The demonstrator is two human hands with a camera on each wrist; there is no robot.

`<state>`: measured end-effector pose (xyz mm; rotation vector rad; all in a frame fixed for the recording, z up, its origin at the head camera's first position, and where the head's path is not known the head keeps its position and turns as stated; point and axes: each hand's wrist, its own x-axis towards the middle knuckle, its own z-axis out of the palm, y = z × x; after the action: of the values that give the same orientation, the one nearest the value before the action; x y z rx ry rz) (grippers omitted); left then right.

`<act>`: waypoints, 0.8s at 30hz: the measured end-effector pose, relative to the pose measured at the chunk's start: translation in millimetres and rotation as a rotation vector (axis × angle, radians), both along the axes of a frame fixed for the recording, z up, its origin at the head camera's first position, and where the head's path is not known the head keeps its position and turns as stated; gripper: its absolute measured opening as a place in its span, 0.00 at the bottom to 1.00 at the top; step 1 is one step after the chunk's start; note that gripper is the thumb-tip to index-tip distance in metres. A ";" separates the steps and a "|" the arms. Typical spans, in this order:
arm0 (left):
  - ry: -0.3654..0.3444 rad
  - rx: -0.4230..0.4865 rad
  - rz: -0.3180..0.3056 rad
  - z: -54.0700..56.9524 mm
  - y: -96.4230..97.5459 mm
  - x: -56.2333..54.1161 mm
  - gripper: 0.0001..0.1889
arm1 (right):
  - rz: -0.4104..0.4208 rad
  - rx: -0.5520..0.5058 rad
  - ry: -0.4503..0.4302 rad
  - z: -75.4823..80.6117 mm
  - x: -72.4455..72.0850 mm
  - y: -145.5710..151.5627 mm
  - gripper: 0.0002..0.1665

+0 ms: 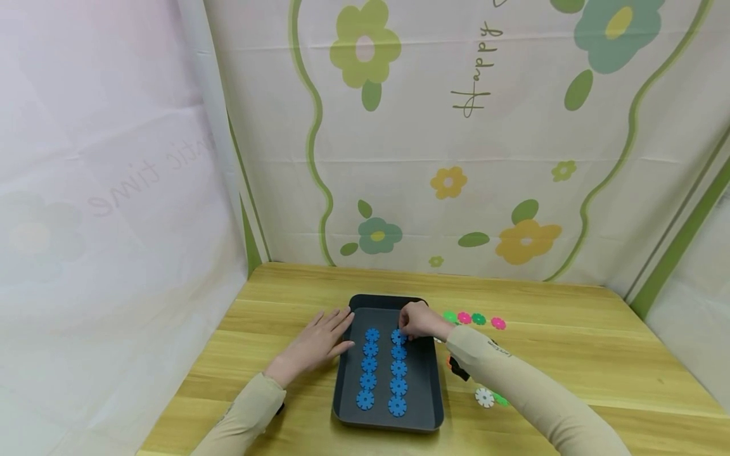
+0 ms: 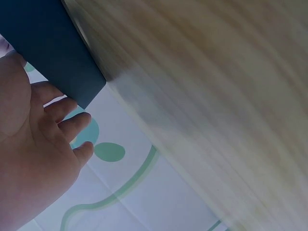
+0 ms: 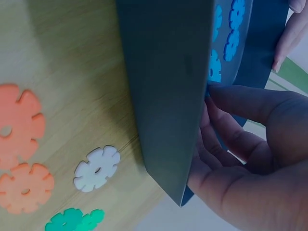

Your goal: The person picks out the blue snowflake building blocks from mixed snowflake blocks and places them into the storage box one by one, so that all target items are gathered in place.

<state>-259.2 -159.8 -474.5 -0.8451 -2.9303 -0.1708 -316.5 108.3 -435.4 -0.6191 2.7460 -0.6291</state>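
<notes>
A dark grey baking tray (image 1: 381, 415) lies on the table with two columns of blue notched plastic discs (image 1: 369, 364) inside. My left hand (image 1: 313, 344) rests at the tray's left side, fingers extended onto the rim; in the left wrist view the fingertips lie along the tray wall (image 2: 53, 43). My right hand (image 1: 421, 320) reaches over the far right part of the tray. Its thumb and fingertips pinch at the blue disc (image 1: 398, 337) topping the right column. In the right wrist view the tray's side wall (image 3: 166, 96) and the fingers mostly hide that disc.
Right of the tray lie loose discs: pink (image 1: 499, 323), green (image 1: 478, 319), white (image 1: 484, 398) and orange (image 3: 26, 187). Some sit partly under the right forearm. A flower-printed cloth (image 1: 399, 139) hangs behind the wooden table (image 1: 570, 354).
</notes>
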 end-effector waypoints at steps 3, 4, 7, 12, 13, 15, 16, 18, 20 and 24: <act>-0.001 0.002 -0.001 0.5 0.3 0.3 0.35 | 0.003 0.017 0.011 -0.4 0.1 0.2 0.07; -0.003 0.003 -0.001 0.7 0.4 0.5 0.35 | 0.003 0.022 0.014 -0.5 0.2 0.3 0.07; -0.013 0.008 -0.001 1.3 0.5 1.0 0.35 | 0.006 0.034 0.021 -0.7 0.7 0.4 0.07; -0.020 0.017 -0.004 1.9 0.8 1.9 0.35 | 0.007 0.024 0.036 1.2 2.1 0.7 0.06; -0.020 0.017 -0.004 1.8 0.8 2.1 0.35 | 0.010 0.018 0.042 2.2 2.5 1.0 0.06; -0.018 0.015 -0.002 1.5 0.8 2.1 0.35 | 0.017 0.005 0.055 5.0 3.9 2.2 0.06; -0.016 0.014 -0.001 1.3 0.9 2.1 0.35 | 0.023 -0.005 0.060 6.7 4.8 3.2 0.06; -0.015 0.008 0.003 0.8 0.9 1.7 0.35 | 0.034 -0.027 0.075 10.4 6.8 6.0 0.06; -0.013 0.006 0.003 0.7 0.9 1.3 0.35 | 0.043 -0.048 0.081 13.0 8.4 10.1 0.06; -0.026 0.010 -0.003 0.5 0.4 0.6 0.35 | 0.060 -0.093 0.077 17.1 12.2 20.2 0.06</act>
<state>-258.5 -159.4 -473.9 -0.8524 -2.9495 -0.1981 -304.4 128.5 -418.4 -0.7583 2.7698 -0.7374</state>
